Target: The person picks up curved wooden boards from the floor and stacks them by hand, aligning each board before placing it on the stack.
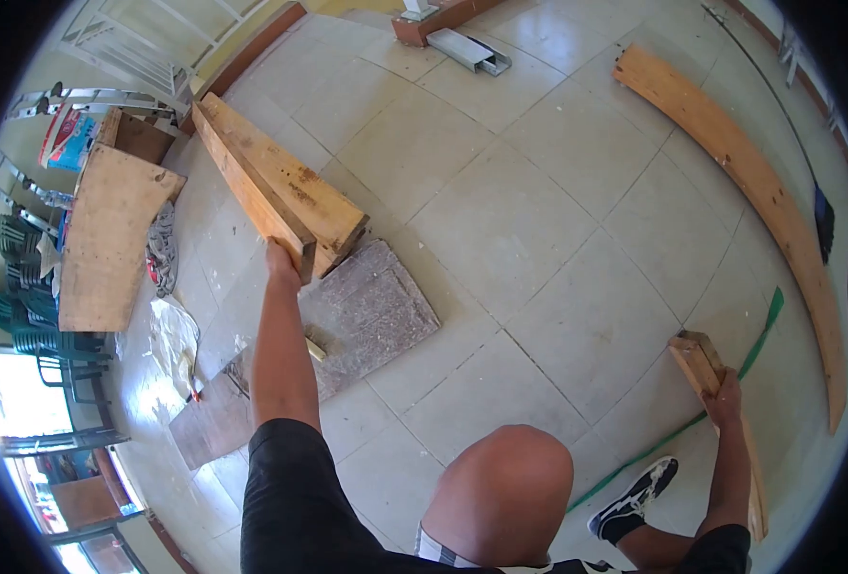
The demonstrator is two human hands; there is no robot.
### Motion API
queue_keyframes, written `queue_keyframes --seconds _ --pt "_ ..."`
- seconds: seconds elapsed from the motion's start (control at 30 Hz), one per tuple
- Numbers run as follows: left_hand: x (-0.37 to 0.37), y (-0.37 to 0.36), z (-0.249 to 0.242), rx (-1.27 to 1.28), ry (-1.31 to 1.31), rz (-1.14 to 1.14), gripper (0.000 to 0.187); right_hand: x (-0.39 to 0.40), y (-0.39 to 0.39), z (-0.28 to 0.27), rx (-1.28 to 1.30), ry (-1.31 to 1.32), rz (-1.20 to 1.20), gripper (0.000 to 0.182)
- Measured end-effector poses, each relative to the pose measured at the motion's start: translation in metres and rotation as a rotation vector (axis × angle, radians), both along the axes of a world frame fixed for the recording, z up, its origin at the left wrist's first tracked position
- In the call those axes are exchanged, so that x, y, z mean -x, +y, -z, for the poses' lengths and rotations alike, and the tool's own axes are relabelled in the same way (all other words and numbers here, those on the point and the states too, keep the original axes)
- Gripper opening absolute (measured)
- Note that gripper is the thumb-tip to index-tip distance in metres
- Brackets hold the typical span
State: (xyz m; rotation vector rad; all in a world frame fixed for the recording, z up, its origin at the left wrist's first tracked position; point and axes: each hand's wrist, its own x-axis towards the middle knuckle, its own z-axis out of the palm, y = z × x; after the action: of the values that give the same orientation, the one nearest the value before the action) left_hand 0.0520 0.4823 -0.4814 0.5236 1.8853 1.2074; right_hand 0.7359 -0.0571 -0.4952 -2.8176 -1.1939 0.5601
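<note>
Plank (252, 194) in L hand (283, 262), wood pc (696, 359) in R hand (725, 399).

A long, narrow orange-brown plank (255, 191) slants beside a dark-stained wider plank (309, 194) over the tiled floor (501, 230), with a blocky-ended wooden length (697, 364) well apart from both.

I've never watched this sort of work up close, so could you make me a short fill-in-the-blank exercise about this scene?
1. The board in the left hand is made of ____.
2. The long thin strip on the floor is coloured ____.
3. The hand nearer to that strip is the person's ____ one.
4. The floor is covered with square ____.

Missing words: wood; green; right; tiles.
</note>
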Motion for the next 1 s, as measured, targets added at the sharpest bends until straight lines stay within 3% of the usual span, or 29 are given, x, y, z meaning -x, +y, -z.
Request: queue_keyframes --seconds 0.23,0.37,0.53,0.67,0.83,0.87,0.93,1.0 --pt "0.007 -0.053 -0.005 0.035 -0.219 0.051 0.06 0.003 -0.003 -0.001 0.001 -0.013 0.005 0.062" --pt "0.048 -0.079 0.013 0.096 -0.031 0.039 0.058 0.001 -0.003 0.003 0.025 -0.024 0.017 0.062" --pt "0.039 -0.161 -0.042 0.211 -0.223 0.05 0.051 -0.002 -0.004 0.004 0.024 -0.03 -0.052 0.063" --pt "0.057 -0.227 -0.05 0.239 -0.306 -0.024 0.049 -0.007 -0.008 0.012 0.054 -0.025 -0.034 0.067" --pt "0.015 -0.315 -0.069 0.308 -0.404 -0.027 0.051 0.001 -0.002 0.002 0.064 0.002 -0.017 0.068" --pt "0.021 -0.331 -0.049 0.306 -0.545 -0.003 0.054 0.0 -0.001 0.002 0.052 -0.012 -0.006 0.068" --pt "-0.022 -0.345 -0.04 0.336 -0.459 -0.137 0.056 -0.001 0.001 0.0 0.044 0.004 -0.014 0.067" --pt "-0.036 -0.362 0.003 0.296 -0.473 -0.183 0.057 -0.003 -0.001 0.003 0.046 0.02 -0.023 0.066"
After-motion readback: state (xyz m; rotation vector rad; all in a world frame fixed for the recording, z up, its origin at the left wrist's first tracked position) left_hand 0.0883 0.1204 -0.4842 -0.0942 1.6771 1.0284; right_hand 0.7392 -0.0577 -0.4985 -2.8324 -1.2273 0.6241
